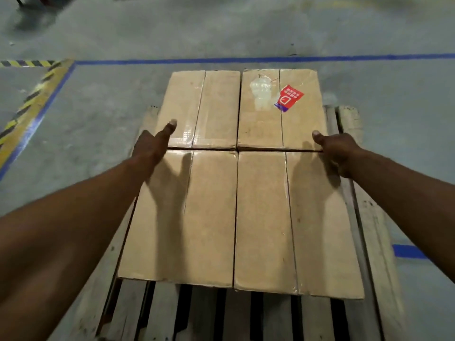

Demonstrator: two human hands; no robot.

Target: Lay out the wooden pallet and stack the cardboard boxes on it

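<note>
Four cardboard boxes [236,178] lie flat in a two-by-two block on the wooden pallet [270,318], edges touching, the far right one carrying a red sticker [289,97]. I see my left hand [150,146] at the block's left edge, thumb laid on the far left box, and my right hand [337,153] at the right edge where near and far boxes meet; each grip's fingers drop past the edge, so I cannot tell if either clasps. Pallet sits on grey concrete floor [98,114] inside a blue line [246,60].

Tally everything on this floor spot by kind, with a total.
Cardboard boxes: 4, at far left, far right, near left and near right
Wooden pallet: 1
Red sticker: 1
Total: 6
</note>
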